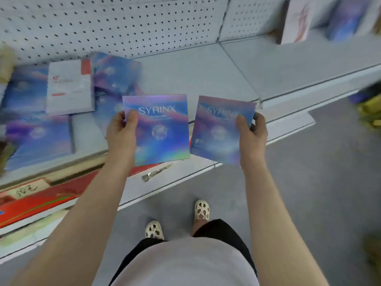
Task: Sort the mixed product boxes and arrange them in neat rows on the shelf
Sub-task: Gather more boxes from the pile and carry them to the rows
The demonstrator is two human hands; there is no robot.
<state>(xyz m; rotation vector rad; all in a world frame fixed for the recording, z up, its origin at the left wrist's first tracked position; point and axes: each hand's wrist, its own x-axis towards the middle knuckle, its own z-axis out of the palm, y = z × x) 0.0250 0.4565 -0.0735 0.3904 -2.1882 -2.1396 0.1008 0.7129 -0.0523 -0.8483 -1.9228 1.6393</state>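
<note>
At centre frame we see two iridescent blue boxes marked SYRINX held above the shelf's (206, 79) front edge: the left hand (121, 133) grasps the left box (160, 129) by its left side, the right hand (250, 131) grasps the right box (216, 131) by its right side. At left, mixed blue boxes (37, 137) and a white box (70, 87) lie jumbled on the shelf.
</note>
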